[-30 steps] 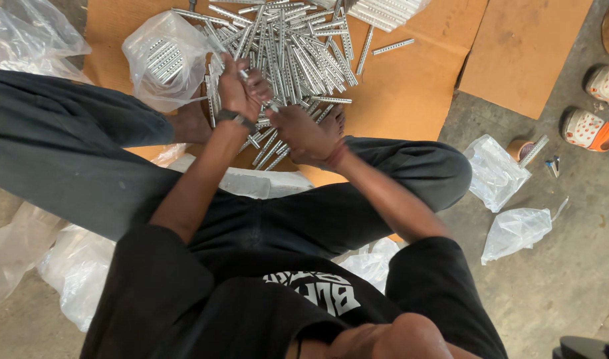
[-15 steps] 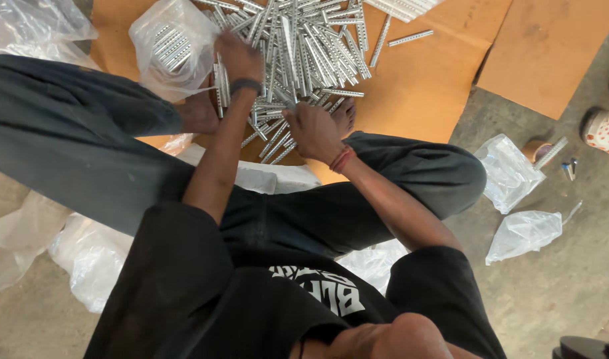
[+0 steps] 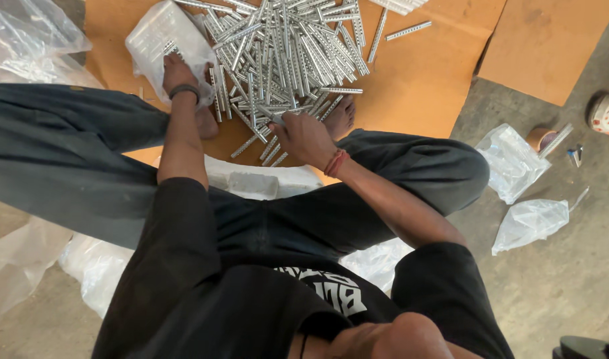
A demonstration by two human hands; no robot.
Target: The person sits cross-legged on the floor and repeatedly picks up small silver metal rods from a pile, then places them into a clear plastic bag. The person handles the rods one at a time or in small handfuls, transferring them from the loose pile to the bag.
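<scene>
A big pile of perforated metal strips [image 3: 291, 53] lies on brown cardboard [image 3: 417, 86] in front of my crossed legs. My left hand [image 3: 178, 74], with a dark wristband, reaches to the mouth of a clear plastic bag [image 3: 165, 33] partly filled with strips; its fingers are closed around a few strips at the bag's edge. My right hand [image 3: 304, 136], with a red thread on the wrist, rests on the near edge of the pile, fingers pinched on a few strips. My bare feet lie beside the pile.
Crumpled clear plastic bags lie at the left [image 3: 25, 40], beside my hip [image 3: 92, 266] and on the concrete floor at the right [image 3: 510, 159] [image 3: 530, 223]. A second cardboard sheet [image 3: 550, 40] is at the top right, a tape roll [image 3: 540, 138] nearby.
My left hand has carried its strips up and left from the pile to the plastic bag. My right hand stayed at the pile's near edge. The camera view has shifted slightly.
</scene>
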